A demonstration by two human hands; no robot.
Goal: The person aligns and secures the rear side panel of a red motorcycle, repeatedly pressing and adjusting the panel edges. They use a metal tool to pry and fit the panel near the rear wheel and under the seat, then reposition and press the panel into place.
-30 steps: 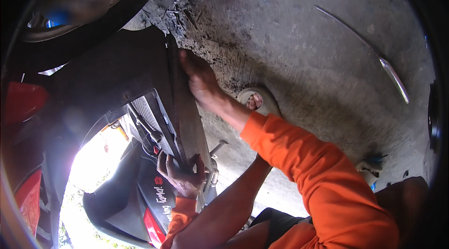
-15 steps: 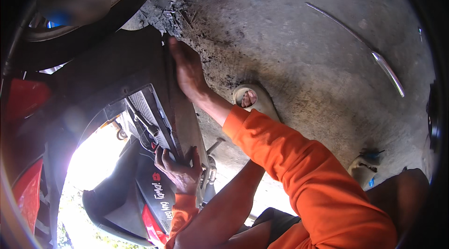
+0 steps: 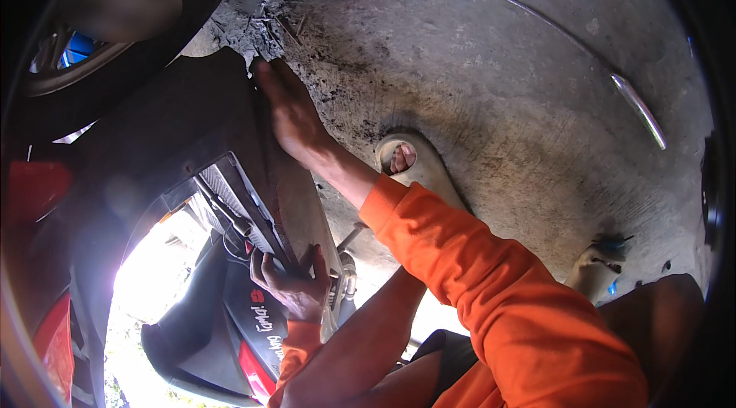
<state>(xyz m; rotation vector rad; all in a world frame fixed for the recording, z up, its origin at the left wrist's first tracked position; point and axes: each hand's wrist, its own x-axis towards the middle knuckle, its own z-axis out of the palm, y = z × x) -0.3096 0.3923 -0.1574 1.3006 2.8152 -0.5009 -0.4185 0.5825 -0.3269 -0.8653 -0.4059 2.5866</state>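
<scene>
A motor scooter's dark plastic lower panel (image 3: 295, 201) slants across the left half, with a ribbed metal part (image 3: 253, 228) showing through the gap beside it. My left hand (image 3: 295, 289) curls its fingers and thumb round the panel's lower edge, close to the scooter's seat. Higher up, my right hand (image 3: 291, 117) presses along the panel's outer side. Its fingers stretch toward the panel's front corner near the wheel, and some are partly hidden.
A scooter wheel (image 3: 146, 63) fills the top left. The dark seat (image 3: 184, 339) is at lower left. My sandalled foot (image 3: 418, 167) rests on the concrete floor (image 3: 521, 117). A thin metal rod with a thick shiny end (image 3: 636, 105) lies at right.
The view has shifted slightly, and the front corner of the panel appears a little farther left. Both hands keep their places on the panel.
</scene>
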